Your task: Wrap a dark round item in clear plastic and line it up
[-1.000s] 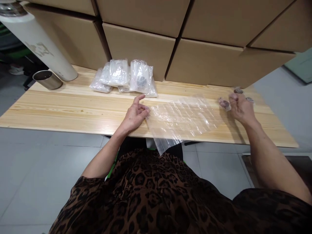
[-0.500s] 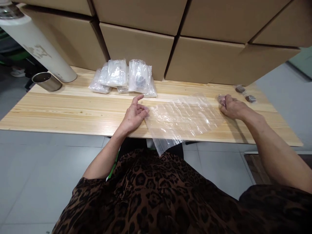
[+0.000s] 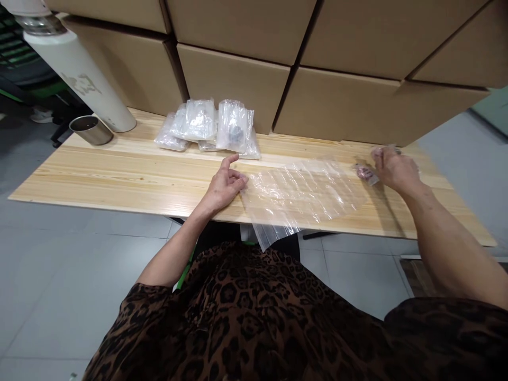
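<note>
1. On the pale wooden surface (image 3: pixel 119 174) in front of me, a sheet of clear plastic bags (image 3: pixel 297 193) lies flat, its near edge hanging over the front rim.
2. My left hand (image 3: pixel 224 185) rests at the left edge of that sheet; the fingers (image 3: pixel 229 160) are loosely spread, forefinger stretched forward, the others half curled, holding nothing that I can see. The fingertips touch, or nearly touch, the plastic; I cannot tell which.
3. My right hand (image 3: pixel 392 169) sits near the far right of the surface, just past the right end of the sheet. Its fingers are bent and close together over something small by the back edge, but what lies under them is hidden, so I cannot tell whether they grip it.
4. A small packet (image 3: pixel 365 172) with a pinkish-brown piece inside lies just beside the right hand, on its left side, at the corner of the sheet. It looks to touch the thumb side of the hand, though I cannot say it is held.
5. Toward the back, left of centre, a heap of filled clear bags (image 3: pixel 210 124) leans against the cardboard boxes (image 3: pixel 337 100) that line the rear of the surface. One bag shows a dark object inside.
6. At the far left stands a tall white flask (image 3: pixel 83 79), tilted in this view, with a steel cup (image 3: pixel 90 129) just beside its base.
</note>
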`<state>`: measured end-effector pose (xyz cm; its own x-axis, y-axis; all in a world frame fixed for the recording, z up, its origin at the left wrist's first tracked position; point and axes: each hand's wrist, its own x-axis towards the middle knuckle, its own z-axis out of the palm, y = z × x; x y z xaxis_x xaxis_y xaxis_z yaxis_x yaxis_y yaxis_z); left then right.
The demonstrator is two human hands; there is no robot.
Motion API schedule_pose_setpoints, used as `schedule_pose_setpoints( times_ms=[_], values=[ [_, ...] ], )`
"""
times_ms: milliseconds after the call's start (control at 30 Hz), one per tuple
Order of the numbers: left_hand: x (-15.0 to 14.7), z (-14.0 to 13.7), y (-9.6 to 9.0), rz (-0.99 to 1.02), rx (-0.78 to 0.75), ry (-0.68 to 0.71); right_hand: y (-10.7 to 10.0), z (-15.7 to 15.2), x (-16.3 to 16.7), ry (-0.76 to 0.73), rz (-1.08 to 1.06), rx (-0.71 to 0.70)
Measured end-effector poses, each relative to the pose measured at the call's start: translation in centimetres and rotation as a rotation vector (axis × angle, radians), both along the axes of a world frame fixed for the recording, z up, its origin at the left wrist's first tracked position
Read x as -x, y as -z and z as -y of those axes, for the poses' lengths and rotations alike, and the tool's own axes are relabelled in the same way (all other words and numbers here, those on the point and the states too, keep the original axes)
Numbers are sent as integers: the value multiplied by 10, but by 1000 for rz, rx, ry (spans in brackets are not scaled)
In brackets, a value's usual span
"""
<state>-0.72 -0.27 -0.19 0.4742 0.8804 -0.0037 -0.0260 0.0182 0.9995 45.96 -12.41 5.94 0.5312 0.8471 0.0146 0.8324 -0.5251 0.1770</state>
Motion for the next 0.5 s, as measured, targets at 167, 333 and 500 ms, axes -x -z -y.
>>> schedule_pose_setpoints(
  times_ms=[167, 333, 500],
  values=[
    [2, -1, 2, -9, -30, 10, 5, 22, 3, 6, 21, 77],
    [3, -3, 7, -9, -54, 25, 17, 27, 10, -99, -80, 149],
    [3, -4, 9, -5, -57, 25, 14, 13, 3, -60, -75, 323]
  ],
)
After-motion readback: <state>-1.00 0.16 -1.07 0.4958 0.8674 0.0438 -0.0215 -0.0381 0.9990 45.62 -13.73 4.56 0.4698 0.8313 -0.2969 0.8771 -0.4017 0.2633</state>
